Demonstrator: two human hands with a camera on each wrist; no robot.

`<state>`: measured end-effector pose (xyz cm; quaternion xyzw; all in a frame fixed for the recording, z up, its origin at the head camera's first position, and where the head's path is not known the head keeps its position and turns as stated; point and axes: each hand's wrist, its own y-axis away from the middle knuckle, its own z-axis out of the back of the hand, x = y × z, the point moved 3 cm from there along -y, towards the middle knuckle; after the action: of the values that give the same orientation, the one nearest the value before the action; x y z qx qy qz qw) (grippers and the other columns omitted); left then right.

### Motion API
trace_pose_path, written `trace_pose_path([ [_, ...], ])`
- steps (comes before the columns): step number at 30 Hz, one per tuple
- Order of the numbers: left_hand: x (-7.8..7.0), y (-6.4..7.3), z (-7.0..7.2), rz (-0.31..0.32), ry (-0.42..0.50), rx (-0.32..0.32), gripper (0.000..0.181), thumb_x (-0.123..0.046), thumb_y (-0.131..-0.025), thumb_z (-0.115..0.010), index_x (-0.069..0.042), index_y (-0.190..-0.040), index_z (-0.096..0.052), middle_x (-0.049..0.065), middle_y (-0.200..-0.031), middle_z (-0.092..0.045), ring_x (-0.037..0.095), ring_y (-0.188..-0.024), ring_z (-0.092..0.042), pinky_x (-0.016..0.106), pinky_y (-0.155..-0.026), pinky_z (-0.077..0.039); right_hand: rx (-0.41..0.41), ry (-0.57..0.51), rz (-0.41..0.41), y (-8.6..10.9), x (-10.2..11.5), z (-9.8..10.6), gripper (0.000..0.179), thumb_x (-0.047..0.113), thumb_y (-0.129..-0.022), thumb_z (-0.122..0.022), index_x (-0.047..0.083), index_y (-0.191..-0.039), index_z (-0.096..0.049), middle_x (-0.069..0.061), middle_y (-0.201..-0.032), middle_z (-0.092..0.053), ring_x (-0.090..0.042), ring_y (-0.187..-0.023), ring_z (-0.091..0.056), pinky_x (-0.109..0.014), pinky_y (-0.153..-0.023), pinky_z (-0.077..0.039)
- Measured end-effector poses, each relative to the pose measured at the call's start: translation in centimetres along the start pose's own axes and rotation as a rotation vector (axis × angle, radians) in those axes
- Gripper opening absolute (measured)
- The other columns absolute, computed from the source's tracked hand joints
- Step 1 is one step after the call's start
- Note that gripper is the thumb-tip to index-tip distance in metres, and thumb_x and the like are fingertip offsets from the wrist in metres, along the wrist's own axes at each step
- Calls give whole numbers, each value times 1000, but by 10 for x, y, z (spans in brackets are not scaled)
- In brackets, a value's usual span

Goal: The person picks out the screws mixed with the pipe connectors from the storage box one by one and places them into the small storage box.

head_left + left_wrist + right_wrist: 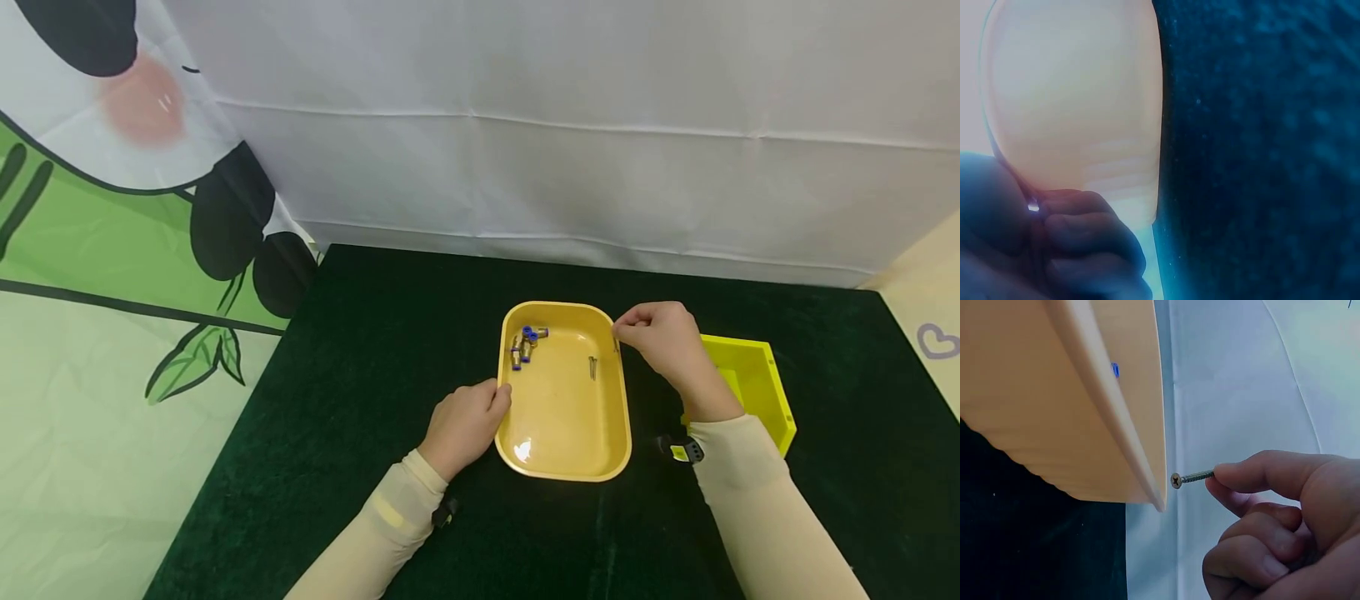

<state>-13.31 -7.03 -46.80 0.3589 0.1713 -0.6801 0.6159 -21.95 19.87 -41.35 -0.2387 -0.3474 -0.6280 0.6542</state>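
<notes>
My left hand (467,421) grips the left rim of a pale yellow tray (558,425). In the left wrist view its curled fingers (1088,244) press against the outer wall of the tray. My right hand (667,346) is at the tray's upper right edge. Between thumb and forefinger it pinches a screw (1191,478) by the tip, cross-slot head pointing toward the tray rim. Inside the tray, several brass fittings with blue ends (526,350) cluster at the upper left. Some small screws (592,367) lie near the right side of the tray floor.
A bright yellow bin (780,400) stands right of the tray, partly hidden behind my right forearm. Dark green cloth (390,333) covers the table. White fabric (570,183) hangs behind its far edge, and a printed panda sheet (135,250) hangs at the left.
</notes>
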Motion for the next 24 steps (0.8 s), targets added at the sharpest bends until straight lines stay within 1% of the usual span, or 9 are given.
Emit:
trace_pose_path([
  [5,0,0,0,-5,-6,0,37,-39,-107,-35,-16,-101,-63,-3,-67,-61,16,-54,-60,32,-52,-48,4,-23,-26,4,-4,5,24,26,-96,-65,5,-102,-73,-15,-94,-64,-30,-93,-49,-38,-78,-42],
  [9,0,0,0,-8,-13,-2,37,-39,-107,-35,-16,-100,-63,-3,-67,-61,16,-54,-60,32,-52,-48,-13,-12,-33,8,-7,12,25,27,-96,-64,5,-104,-73,-15,-96,-63,-30,-93,-48,-37,-76,-42],
  [13,1,0,0,-9,-11,-4,36,-38,-107,-35,-16,-100,-63,-2,-67,-61,16,-54,-60,32,-52,-48,-30,1,-38,11,-12,18,27,30,-97,-63,6,-105,-72,-15,-100,-63,-30,-90,-49,-35,-72,-45],
  [19,0,-1,0,-9,-6,0,36,-37,-107,-35,-16,-99,-63,-2,-67,-61,16,-54,-60,32,-52,-48,-41,-15,-54,15,-21,30,29,31,-98,-61,5,-107,-71,-16,-103,-63,-30,-83,-51,-30,-62,-49],
  [24,0,0,0,-9,-9,0,36,-38,-107,-35,-16,-99,-63,-2,-67,-61,16,-54,-60,32,-52,-48,-71,-27,-60,17,-28,38,30,29,-98,-59,3,-107,-71,-15,-101,-62,-28,-78,-49,-30,-60,-46],
])
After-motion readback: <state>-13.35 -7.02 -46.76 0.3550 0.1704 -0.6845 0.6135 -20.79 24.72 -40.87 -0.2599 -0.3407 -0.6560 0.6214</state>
